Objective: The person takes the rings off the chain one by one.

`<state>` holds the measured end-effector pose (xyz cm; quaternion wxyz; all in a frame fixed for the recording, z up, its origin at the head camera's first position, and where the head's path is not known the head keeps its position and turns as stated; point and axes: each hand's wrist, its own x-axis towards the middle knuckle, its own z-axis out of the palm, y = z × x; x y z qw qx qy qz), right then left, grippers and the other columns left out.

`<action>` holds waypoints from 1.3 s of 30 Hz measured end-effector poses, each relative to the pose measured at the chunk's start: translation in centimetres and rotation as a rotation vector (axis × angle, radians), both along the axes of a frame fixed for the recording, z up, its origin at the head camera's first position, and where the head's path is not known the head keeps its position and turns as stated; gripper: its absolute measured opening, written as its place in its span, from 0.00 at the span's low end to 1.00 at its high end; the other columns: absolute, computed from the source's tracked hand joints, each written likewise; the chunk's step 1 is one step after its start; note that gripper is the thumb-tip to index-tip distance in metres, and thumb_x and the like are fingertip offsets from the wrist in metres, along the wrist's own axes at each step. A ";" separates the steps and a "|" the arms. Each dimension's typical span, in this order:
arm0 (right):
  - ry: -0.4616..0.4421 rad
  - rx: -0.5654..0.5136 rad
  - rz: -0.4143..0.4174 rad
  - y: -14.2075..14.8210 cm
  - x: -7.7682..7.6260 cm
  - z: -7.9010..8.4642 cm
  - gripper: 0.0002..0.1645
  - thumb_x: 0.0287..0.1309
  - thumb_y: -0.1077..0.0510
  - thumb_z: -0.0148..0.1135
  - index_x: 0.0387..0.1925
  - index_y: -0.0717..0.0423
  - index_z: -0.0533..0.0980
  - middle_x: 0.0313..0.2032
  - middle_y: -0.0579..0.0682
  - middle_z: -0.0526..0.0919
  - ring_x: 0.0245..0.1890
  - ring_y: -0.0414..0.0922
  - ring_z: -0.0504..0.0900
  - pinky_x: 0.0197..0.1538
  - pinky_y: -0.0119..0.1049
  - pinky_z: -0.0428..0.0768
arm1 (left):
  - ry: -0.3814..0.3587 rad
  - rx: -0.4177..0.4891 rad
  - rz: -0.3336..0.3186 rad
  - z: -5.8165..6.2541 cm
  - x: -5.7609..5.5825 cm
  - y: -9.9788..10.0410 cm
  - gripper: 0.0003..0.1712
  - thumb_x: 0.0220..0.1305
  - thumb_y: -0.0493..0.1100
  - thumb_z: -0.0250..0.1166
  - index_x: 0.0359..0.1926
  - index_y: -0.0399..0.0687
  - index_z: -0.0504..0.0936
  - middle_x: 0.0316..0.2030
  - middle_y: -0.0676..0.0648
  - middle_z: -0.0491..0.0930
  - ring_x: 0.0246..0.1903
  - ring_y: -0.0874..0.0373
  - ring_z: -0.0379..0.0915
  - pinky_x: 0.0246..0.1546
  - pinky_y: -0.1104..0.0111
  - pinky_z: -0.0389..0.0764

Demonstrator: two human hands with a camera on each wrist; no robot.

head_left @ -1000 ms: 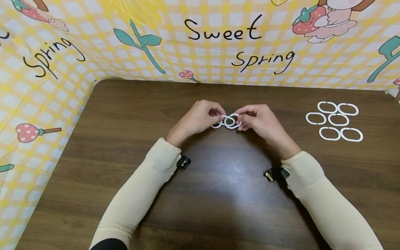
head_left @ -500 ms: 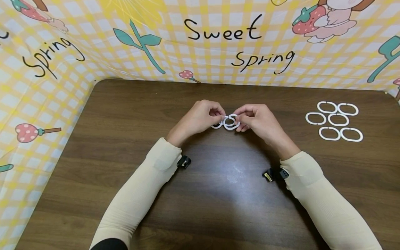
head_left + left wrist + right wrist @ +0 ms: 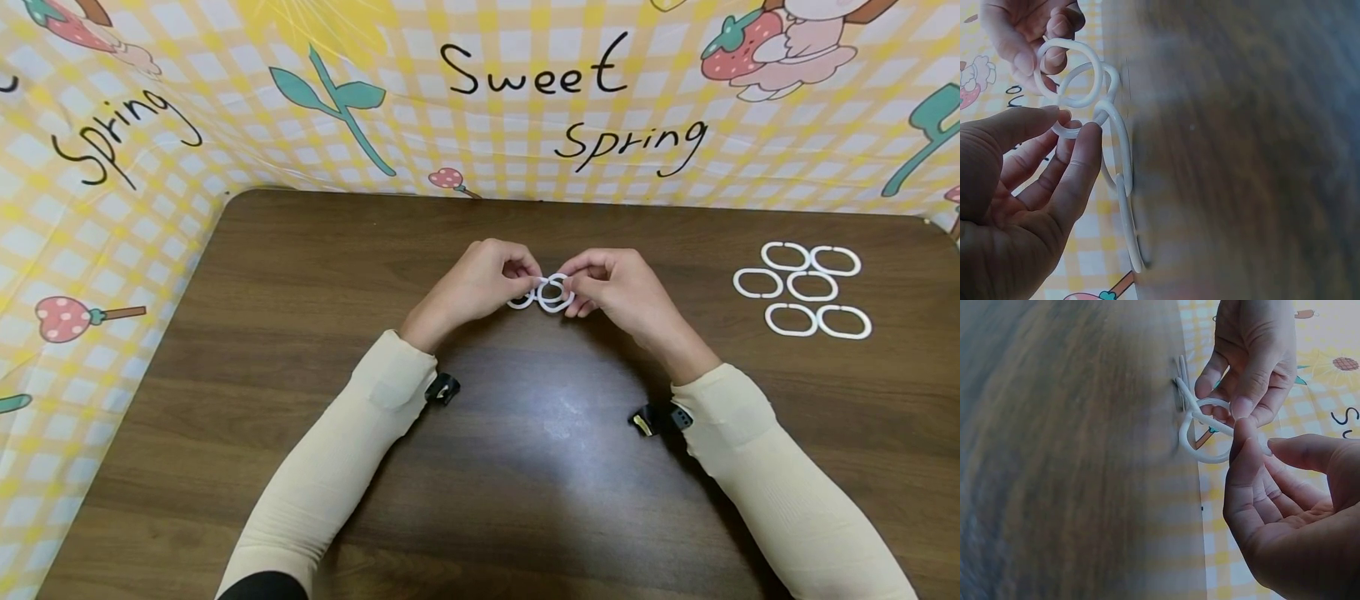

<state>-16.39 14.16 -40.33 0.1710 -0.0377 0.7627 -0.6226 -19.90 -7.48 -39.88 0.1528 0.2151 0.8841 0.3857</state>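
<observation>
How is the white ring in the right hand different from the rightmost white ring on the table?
The held ring is pinched by the right hand; the rightmost ring is untouched. The held ring is raised off the table; the rightmost ring lies flat on it. The held ring crosses another ring; the rightmost ring lies beside its neighbour. Both are white, smooth loops.

Soft pale glare on tabletop (image 3: 564,412)
</observation>
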 end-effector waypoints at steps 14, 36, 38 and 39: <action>0.087 0.170 -0.021 -0.3 0.3 0.2 0.13 0.67 0.68 0.55 0.47 0.68 0.84 0.32 0.62 0.87 0.24 0.42 0.87 0.33 0.33 0.86 | 0.004 -0.005 -0.004 0.2 0.1 0.3 0.05 0.69 0.37 0.67 0.38 0.44 0.90 0.31 0.49 0.85 0.34 0.60 0.77 0.37 0.71 0.76; 0.201 0.283 -0.065 -0.7 0.8 0.3 0.12 0.65 0.71 0.57 0.41 0.66 0.86 0.34 0.65 0.89 0.21 0.41 0.85 0.29 0.31 0.84 | 0.013 -0.005 -0.003 0.0 0.0 0.4 0.05 0.68 0.37 0.68 0.37 0.45 0.90 0.29 0.50 0.85 0.32 0.61 0.76 0.36 0.72 0.75; 0.211 0.289 -0.068 -0.8 0.8 0.3 0.11 0.64 0.71 0.57 0.41 0.66 0.86 0.34 0.65 0.89 0.21 0.41 0.85 0.29 0.30 0.84 | 0.011 -0.004 -0.003 0.0 0.0 0.4 0.05 0.68 0.37 0.68 0.37 0.45 0.90 0.29 0.50 0.85 0.32 0.61 0.76 0.36 0.72 0.75; 0.216 0.293 -0.068 -0.8 0.9 0.3 0.11 0.64 0.71 0.58 0.40 0.67 0.86 0.34 0.65 0.89 0.21 0.42 0.85 0.29 0.30 0.84 | 0.013 -0.005 -0.003 0.0 0.0 0.4 0.05 0.68 0.37 0.68 0.36 0.45 0.90 0.30 0.50 0.85 0.32 0.61 0.76 0.36 0.72 0.75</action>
